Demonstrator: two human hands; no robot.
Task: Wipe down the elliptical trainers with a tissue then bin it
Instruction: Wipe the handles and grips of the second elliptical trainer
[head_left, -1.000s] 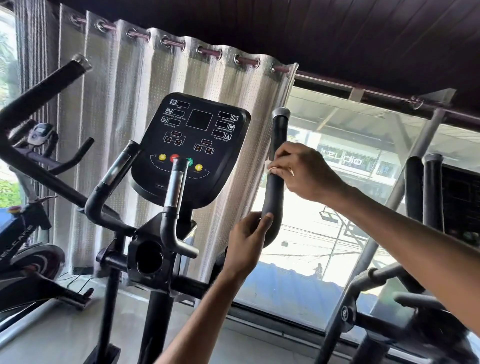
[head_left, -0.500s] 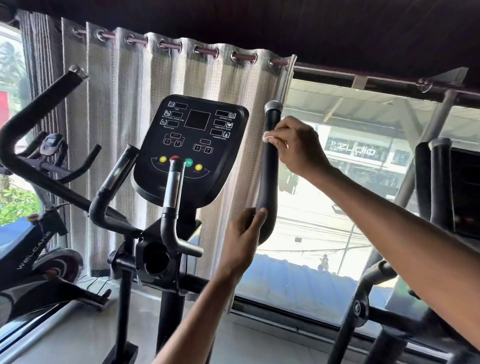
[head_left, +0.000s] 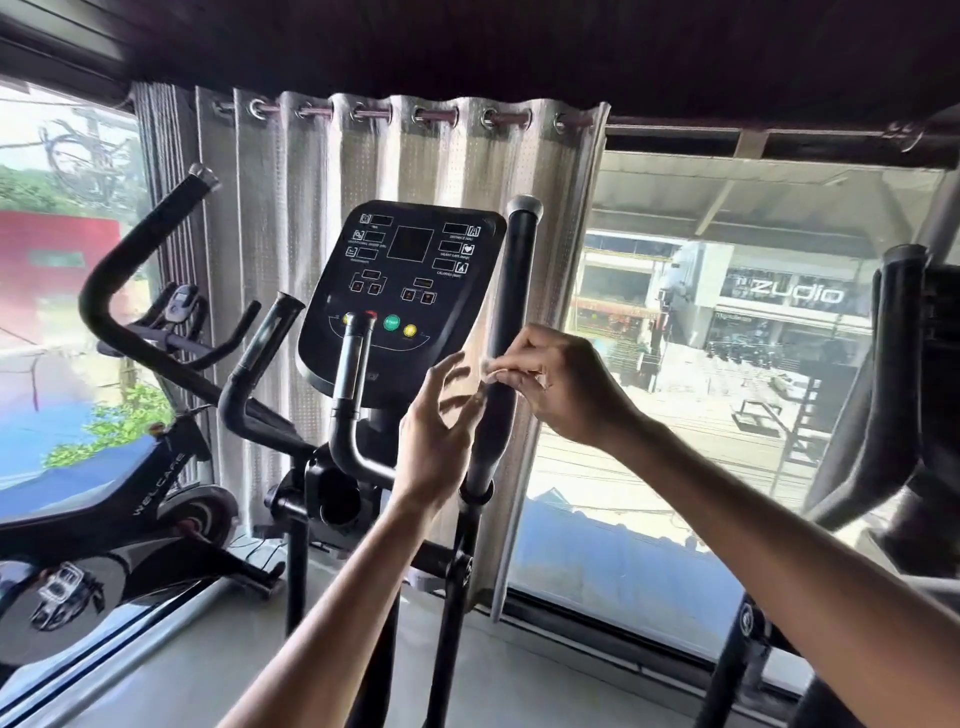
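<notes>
1 small crumpled white tissue (head_left: 488, 370) is pinched by the right hand (head_left: 566, 384) against 1 round, matte-black handlebar (head_left: 514, 291), between the 2 hands. The left hand (head_left: 431, 452) is held open, fingers spread, gripping nothing.

ZUDIO on the shopfront sign (head_left: 795, 293) well right of the right hand (head_left: 558, 384), WELCARE up the bike frame (head_left: 158, 486) far left of the left hand (head_left: 434, 447), console (head_left: 402, 291) labels above the left hand too small to read
</notes>
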